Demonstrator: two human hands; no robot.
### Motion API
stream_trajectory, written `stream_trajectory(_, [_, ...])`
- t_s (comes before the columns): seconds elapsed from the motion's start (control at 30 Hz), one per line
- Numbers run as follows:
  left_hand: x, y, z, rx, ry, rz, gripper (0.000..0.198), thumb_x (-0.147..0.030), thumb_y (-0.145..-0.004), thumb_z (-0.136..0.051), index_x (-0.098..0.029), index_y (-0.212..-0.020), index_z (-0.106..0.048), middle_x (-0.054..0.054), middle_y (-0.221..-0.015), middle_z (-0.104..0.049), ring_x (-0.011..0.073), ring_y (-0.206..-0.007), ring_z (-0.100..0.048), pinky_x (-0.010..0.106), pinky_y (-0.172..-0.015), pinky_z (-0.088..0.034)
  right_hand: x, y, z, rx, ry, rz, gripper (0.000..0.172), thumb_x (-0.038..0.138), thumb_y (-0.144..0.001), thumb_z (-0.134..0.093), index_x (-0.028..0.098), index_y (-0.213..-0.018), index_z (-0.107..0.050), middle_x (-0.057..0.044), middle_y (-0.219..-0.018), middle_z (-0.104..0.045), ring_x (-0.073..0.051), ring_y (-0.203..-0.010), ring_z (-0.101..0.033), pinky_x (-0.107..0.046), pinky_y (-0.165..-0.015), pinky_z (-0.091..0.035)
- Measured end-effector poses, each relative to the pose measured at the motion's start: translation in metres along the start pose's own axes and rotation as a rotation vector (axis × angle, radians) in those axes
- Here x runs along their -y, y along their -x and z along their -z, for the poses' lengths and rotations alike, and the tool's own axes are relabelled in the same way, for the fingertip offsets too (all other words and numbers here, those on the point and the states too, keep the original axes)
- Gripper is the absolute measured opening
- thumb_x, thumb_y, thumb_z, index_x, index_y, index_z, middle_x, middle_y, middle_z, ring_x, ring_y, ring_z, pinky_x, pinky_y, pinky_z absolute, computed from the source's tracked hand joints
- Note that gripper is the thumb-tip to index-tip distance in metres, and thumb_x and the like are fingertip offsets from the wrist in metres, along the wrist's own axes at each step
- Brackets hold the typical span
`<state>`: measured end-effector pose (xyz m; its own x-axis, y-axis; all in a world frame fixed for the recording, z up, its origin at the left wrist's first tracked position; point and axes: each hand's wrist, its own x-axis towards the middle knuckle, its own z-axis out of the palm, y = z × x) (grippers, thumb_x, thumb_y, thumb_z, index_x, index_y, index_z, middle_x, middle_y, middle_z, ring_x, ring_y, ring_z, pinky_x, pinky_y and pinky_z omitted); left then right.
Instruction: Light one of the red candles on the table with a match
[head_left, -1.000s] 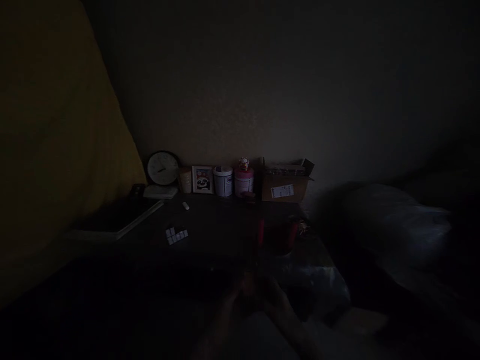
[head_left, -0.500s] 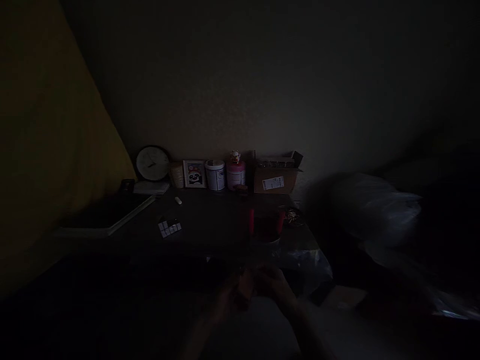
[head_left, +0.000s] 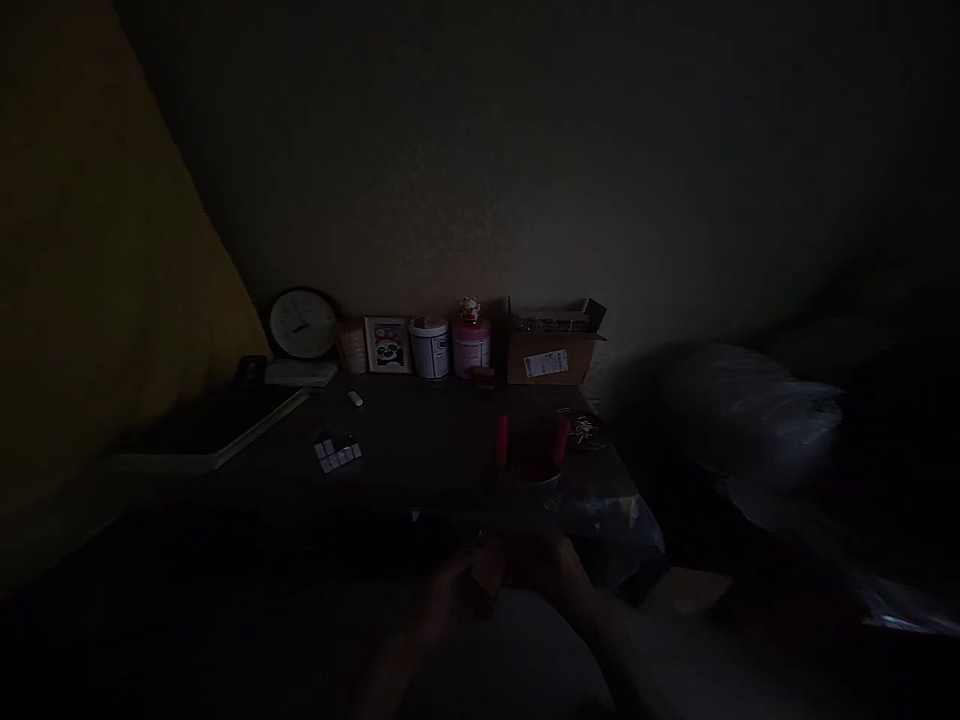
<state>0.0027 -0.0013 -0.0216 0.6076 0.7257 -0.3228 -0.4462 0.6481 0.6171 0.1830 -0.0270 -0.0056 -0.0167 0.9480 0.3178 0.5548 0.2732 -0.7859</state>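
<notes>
The room is very dark. My left hand [head_left: 450, 590] and my right hand [head_left: 559, 575] meet low in the middle, just in front of the near edge of a dark desk [head_left: 420, 450]. Both hands look curled toward each other around a small orange-brown object [head_left: 487, 572] that I cannot make out. Fingers are dim and blurred. A dark cup with red parts [head_left: 529, 455] stands on the desk just beyond my hands.
Along the wall stand a round clock [head_left: 302, 323], a panda picture frame [head_left: 387, 345], a white tub [head_left: 429, 347], a pink jar [head_left: 470, 343] and a cardboard box [head_left: 553, 350]. A blister pack [head_left: 337, 452] and laptop [head_left: 217, 425] lie left. Pale bags [head_left: 750, 420] sit right.
The view has shifted a little, so the desk items sit slightly higher and further left. My hands stay together low in the middle, shifting only slightly.
</notes>
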Motion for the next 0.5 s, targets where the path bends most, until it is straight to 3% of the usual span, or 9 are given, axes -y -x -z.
stream_trajectory(0.13, [0.005, -0.007, 0.01, -0.022, -0.077, -0.043, 0.028, -0.035, -0.077, -0.062, -0.014, -0.095, -0.067, 0.009, -0.083, -0.068, 0.0222, -0.08, -0.062, 0.032, -0.075, -0.043, 0.001, -0.001, 0.003, 0.013, 0.213, 0.134, 0.025, 0.028, -0.084, -0.049, 0.024, -0.1, -0.067, -0.007, -0.102, -0.069, -0.024, -0.093, -0.064, -0.032, -0.075, -0.051])
stream_trajectory(0.3, [0.011, -0.01, 0.015, 0.019, -0.145, -0.071, 0.024, -0.037, -0.076, -0.062, -0.016, -0.087, -0.068, 0.007, -0.073, -0.067, 0.0207, -0.074, -0.062, 0.03, -0.071, -0.042, 0.001, 0.001, 0.003, 0.06, 0.294, 0.139, 0.024, 0.027, -0.084, -0.048, 0.025, -0.097, -0.069, -0.006, -0.098, -0.07, -0.022, -0.088, -0.065, -0.028, -0.069, -0.052])
stream_trajectory(0.4, [0.01, -0.008, 0.013, 0.028, -0.171, -0.021, 0.027, -0.039, -0.075, -0.063, -0.015, -0.087, -0.068, 0.007, -0.075, -0.067, 0.02, -0.072, -0.061, 0.03, -0.068, -0.041, 0.0, 0.002, 0.002, 0.053, 0.292, 0.138, 0.029, 0.025, -0.084, -0.047, 0.024, -0.107, -0.065, -0.007, -0.102, -0.069, -0.021, -0.09, -0.065, -0.029, -0.072, -0.051])
stream_trajectory(0.5, [0.007, -0.005, 0.011, 0.041, -0.187, 0.019, 0.03, -0.04, -0.075, -0.062, -0.014, -0.091, -0.068, 0.007, -0.077, -0.067, 0.0191, -0.07, -0.061, 0.03, -0.067, -0.041, 0.001, 0.003, 0.001, 0.07, 0.281, 0.106, 0.026, 0.024, -0.084, -0.047, 0.024, -0.102, -0.066, -0.006, -0.094, -0.07, -0.019, -0.082, -0.066, -0.027, -0.067, -0.051])
